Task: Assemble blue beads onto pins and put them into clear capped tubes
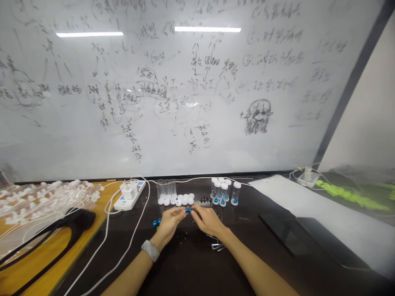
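Between the fingertips of my left hand and my right hand is a small shiny blue metallic piece; both hands pinch it just above the dark table. Its exact kind is too small to make out. Beside my left hand lie more blue pieces, with a bit of green partly hidden by the hand. Just beyond the fingers are several white round caps and small black spiky parts. Clear tubes with white caps stand behind my right hand, blue pieces inside them.
Empty clear tubes stand at the back. Thin metal rods lie by my right forearm. A power strip with trailing white cables is at left. Two dark flat devices and a white sheet lie at right. A whiteboard rises behind.
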`<state>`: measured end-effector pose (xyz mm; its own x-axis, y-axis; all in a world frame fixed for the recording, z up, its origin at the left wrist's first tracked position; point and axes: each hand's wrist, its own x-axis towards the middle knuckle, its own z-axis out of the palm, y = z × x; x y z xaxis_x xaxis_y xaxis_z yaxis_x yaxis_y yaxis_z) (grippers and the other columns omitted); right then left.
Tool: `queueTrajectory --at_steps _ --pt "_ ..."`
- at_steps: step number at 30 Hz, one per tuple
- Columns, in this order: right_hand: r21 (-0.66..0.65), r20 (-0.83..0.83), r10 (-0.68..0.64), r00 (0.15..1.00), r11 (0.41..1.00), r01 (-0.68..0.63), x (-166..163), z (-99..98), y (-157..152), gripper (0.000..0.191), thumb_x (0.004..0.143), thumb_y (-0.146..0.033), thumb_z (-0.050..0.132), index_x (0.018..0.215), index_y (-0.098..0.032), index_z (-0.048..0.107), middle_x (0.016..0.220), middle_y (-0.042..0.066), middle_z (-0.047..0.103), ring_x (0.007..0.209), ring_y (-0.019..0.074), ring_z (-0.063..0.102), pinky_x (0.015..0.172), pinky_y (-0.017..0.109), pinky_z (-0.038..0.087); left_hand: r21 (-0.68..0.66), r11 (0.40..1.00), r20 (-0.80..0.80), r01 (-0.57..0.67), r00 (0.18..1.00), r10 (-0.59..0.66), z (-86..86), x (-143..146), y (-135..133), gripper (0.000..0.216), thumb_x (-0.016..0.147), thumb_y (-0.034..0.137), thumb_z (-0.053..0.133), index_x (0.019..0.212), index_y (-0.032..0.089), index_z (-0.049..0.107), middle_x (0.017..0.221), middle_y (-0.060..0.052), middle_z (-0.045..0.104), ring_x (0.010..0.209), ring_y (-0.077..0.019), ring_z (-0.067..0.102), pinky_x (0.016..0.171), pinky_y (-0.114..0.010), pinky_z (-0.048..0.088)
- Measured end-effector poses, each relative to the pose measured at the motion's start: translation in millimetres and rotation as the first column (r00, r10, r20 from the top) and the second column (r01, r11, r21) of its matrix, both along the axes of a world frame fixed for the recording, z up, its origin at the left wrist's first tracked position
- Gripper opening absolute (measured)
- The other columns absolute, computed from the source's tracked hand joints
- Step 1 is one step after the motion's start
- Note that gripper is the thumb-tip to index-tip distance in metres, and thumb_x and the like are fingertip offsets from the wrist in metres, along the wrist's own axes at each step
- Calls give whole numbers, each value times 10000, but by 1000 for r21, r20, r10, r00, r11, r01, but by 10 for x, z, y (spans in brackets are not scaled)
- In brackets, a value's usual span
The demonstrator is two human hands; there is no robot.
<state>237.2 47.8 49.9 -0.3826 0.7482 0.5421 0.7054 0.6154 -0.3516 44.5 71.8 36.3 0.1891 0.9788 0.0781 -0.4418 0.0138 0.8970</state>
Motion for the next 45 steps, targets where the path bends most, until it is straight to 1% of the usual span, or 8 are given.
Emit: queueTrajectory --at_steps 14,21,27,33,37,40,43,45 --pt "28 34 -12 999 1000 11 -17 -25 14 232 1032 -305 360 1178 -216 516 906 53 722 797 212 693 677 264 415 -22 998 -11 64 998 -64 11 5 -7 358 589 258 913 887 119 775 863 -122 783 827 -214 729 914 -357 532" --pt "-8 24 1 1000 1000 -1 -51 -37 4 222 1041 -314 338 1123 -223 523 821 35 688 737 204 673 642 258 392 90 995 -114 34 993 -24 32 -10 -16 326 605 268 898 869 111 786 867 -127 785 825 -213 716 864 -332 534" --pt "-96 -185 69 980 991 -88 -81 -87 43 249 1022 -407 393 1038 -227 564 796 15 650 710 178 619 663 265 420 36 997 -16 62 998 -62 65 4 -33 318 629 283 888 880 127 772 928 -113 775 901 -230 712 918 -361 525" --pt "-335 -702 42 711 861 -382 -105 -140 231 479 932 -615 464 1075 -194 642 807 21 620 588 129 541 535 245 428 -90 939 27 333 943 -332 230 -44 -87 359 767 266 804 1083 125 707 982 -120 740 846 -176 709 747 -254 544" --pt "-368 -863 6 506 679 -636 -127 -125 226 415 785 -535 732 969 -163 701 755 11 627 606 111 547 522 212 389 -124 892 58 435 900 -431 228 -74 -92 273 775 203 795 1012 126 684 890 -77 715 749 -120 681 658 -196 507" --pt "-343 -905 -24 424 632 -695 -137 -83 182 382 725 -478 806 900 -154 704 722 8 635 606 106 563 530 207 390 -137 887 -9 441 895 -446 211 -102 -50 228 775 249 793 919 132 661 872 -65 699 758 -112 671 675 -191 496" --pt "-322 -907 -32 420 696 -642 -127 -55 182 363 723 -478 807 847 -158 687 703 6 653 624 118 600 601 232 453 -64 938 -350 341 872 -341 275 -162 58 276 803 367 745 947 159 635 888 -76 692 811 -180 676 728 -284 518" --pt "-316 -896 -45 441 762 -565 -110 -63 213 376 720 -497 802 841 -165 674 701 7 667 636 130 624 655 259 488 265 962 -629 61 767 125 372 -216 168 233 805 359 726 909 169 642 794 -48 646 758 -206 643 725 -340 515"
